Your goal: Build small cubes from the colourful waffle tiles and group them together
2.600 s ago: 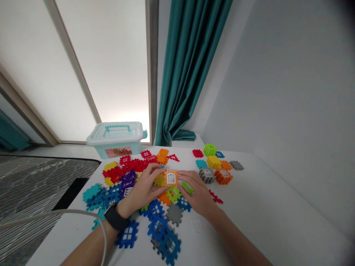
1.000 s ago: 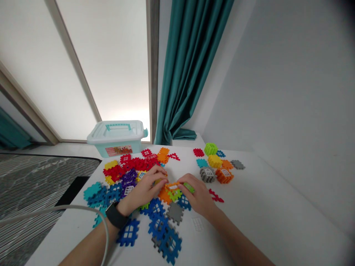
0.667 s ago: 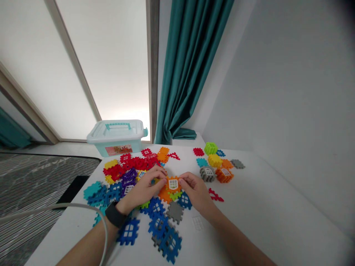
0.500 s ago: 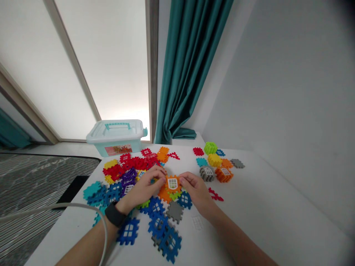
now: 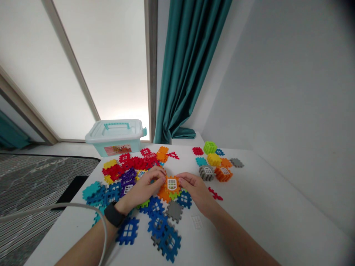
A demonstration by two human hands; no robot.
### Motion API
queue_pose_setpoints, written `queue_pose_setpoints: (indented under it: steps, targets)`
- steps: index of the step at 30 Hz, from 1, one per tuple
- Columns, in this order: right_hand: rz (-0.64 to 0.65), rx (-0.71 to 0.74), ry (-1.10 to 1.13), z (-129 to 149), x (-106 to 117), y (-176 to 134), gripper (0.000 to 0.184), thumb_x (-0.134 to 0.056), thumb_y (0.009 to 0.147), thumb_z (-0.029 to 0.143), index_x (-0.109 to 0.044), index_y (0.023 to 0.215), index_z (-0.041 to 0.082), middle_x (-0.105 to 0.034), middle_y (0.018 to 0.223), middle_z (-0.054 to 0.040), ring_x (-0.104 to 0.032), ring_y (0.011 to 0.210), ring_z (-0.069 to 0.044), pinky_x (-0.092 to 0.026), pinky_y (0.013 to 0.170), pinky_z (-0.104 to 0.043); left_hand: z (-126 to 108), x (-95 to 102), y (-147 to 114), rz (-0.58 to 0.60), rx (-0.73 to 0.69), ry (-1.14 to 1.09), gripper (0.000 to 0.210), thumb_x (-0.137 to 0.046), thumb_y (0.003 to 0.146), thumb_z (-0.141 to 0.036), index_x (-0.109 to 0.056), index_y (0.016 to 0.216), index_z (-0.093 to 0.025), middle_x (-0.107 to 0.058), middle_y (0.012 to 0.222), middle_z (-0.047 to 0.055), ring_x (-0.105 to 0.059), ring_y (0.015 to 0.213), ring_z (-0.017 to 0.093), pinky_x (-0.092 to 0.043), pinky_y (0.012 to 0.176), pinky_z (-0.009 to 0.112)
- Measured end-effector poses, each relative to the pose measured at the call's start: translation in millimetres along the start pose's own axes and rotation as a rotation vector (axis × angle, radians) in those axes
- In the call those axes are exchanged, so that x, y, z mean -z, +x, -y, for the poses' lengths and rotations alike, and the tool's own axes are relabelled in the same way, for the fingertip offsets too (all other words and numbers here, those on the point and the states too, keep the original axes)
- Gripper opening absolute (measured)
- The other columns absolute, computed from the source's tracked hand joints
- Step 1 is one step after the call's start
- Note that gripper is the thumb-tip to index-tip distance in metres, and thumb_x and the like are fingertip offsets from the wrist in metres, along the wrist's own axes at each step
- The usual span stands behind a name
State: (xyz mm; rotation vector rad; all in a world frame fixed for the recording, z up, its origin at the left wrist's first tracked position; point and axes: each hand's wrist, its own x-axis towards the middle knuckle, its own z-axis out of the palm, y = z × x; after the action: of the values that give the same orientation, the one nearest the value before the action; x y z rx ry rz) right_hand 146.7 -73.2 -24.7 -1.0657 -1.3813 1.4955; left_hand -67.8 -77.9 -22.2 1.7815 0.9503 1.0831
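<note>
An orange interlocking building tile (image 5: 172,190) with a white window insert (image 5: 172,184) is held up between both hands. My left hand (image 5: 151,184), with a dark watch on its wrist, pinches the tile's left edge. On the opposite edge, my right hand (image 5: 192,186) grips it between thumb and fingers. Beneath lie another orange tile (image 5: 163,193), a lime green tile (image 5: 173,196), a blue window tile (image 5: 184,199) and a grey tile (image 5: 174,211). A loose white window insert (image 5: 196,222) rests on the table below my right hand.
Red tiles (image 5: 138,162), purple tiles (image 5: 128,179) and blue tiles (image 5: 165,232) spread around my left arm. Assembled grey (image 5: 206,173), orange (image 5: 223,174), yellow (image 5: 214,159) and green (image 5: 210,147) blocks stand right. A lidded box (image 5: 116,137) sits behind; a pale cable (image 5: 83,206) crosses my left forearm.
Both hands keep hold of the orange tile in nearly the same pose. The whole view has shifted very slightly; nothing else has visibly moved.
</note>
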Motion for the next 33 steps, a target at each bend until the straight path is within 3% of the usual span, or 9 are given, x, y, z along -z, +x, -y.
queue_pose_setpoints:
  steps: [5,8,12,16,21,26,29,33]
  targets:
    - [0.007,0.062,-0.148,-5.5,3.8,0.3,0.032,-0.067,0.085,0.049,-0.073,0.093,0.019,-0.075,0.086,-0.0047,-0.069,0.078,-0.020,-0.055,0.075,-0.034,-3.2,-0.6,0.1,-0.004,-0.005,0.032,0.031,-0.054,0.098,-0.042,-0.062,0.079,-0.019,-0.062,0.103,0.007,-0.060,0.101,0.021,-0.046,0.097,0.038]
    - [-0.110,0.331,-0.421,-6.4,3.2,-3.6,0.018,-0.060,0.092,0.034,-0.072,0.093,0.021,-0.074,0.090,-0.0054,-0.069,0.085,-0.021,-0.054,0.080,-0.035,-6.9,-0.5,-1.0,-0.010,-0.014,0.090,0.031,-0.055,0.097,-0.044,-0.062,0.081,-0.019,-0.062,0.101,0.007,-0.059,0.100,0.021,-0.046,0.096,0.038]
    - [-0.199,0.755,-0.647,-4.1,0.2,-8.9,0.016,-0.052,0.097,0.021,-0.069,0.098,0.023,-0.072,0.091,-0.0057,-0.066,0.089,-0.021,-0.053,0.082,-0.035,-9.8,0.9,-3.3,0.024,-0.034,0.102,0.033,-0.052,0.098,-0.049,-0.065,0.088,-0.019,-0.062,0.103,0.007,-0.059,0.103,0.023,-0.045,0.098,0.038]
    - [-0.203,0.946,-0.713,-1.7,-1.9,-10.1,0.017,-0.052,0.098,0.014,-0.065,0.103,0.023,-0.073,0.097,-0.0060,-0.065,0.095,-0.020,-0.053,0.086,-0.036,-8.7,1.2,-4.0,0.063,-0.054,0.101,0.034,-0.057,0.095,-0.052,-0.067,0.098,-0.020,-0.061,0.108,0.008,-0.059,0.107,0.024,-0.044,0.101,0.040]
    - [-0.219,1.018,-0.747,-1.4,-2.5,-11.1,0.018,-0.053,0.098,0.012,-0.065,0.105,0.022,-0.070,0.100,-0.0073,-0.065,0.097,-0.020,-0.055,0.085,-0.036,-7.8,2.0,-3.9,0.079,-0.045,0.112,0.029,-0.058,0.095,-0.047,-0.067,0.096,-0.020,-0.059,0.111,0.008,-0.058,0.110,0.024,-0.043,0.103,0.040]
    - [-0.232,0.991,-0.795,-4.6,0.4,-13.5,0.021,-0.052,0.097,0.013,-0.066,0.107,0.025,-0.067,0.104,-0.0083,-0.065,0.100,-0.021,-0.056,0.086,-0.038,-9.6,4.4,-5.3,0.097,-0.058,0.171,0.017,-0.060,0.094,-0.036,-0.064,0.098,-0.021,-0.057,0.117,0.008,-0.056,0.116,0.024,-0.042,0.106,0.041]
    - [-0.176,0.973,-0.844,-5.3,2.5,-13.6,0.024,-0.052,0.095,0.012,-0.065,0.111,0.026,-0.066,0.110,-0.0090,-0.063,0.107,-0.023,-0.056,0.091,-0.041,-9.3,5.3,-6.1,-0.010,-0.154,0.283,0.016,-0.065,0.088,-0.030,-0.061,0.101,-0.022,-0.056,0.118,0.009,-0.056,0.115,0.024,-0.045,0.104,0.040]
    - [-0.145,0.928,-0.925,-5.4,4.0,-11.7,0.027,-0.057,0.093,0.016,-0.060,0.118,0.024,-0.061,0.127,-0.0127,-0.058,0.120,-0.026,-0.052,0.100,-0.045,-4.2,6.4,-7.4,-0.175,-0.310,0.557,0.035,-0.075,0.077,-0.027,-0.059,0.108,-0.021,-0.054,0.123,0.012,-0.054,0.119,0.029,-0.046,0.103,0.044]
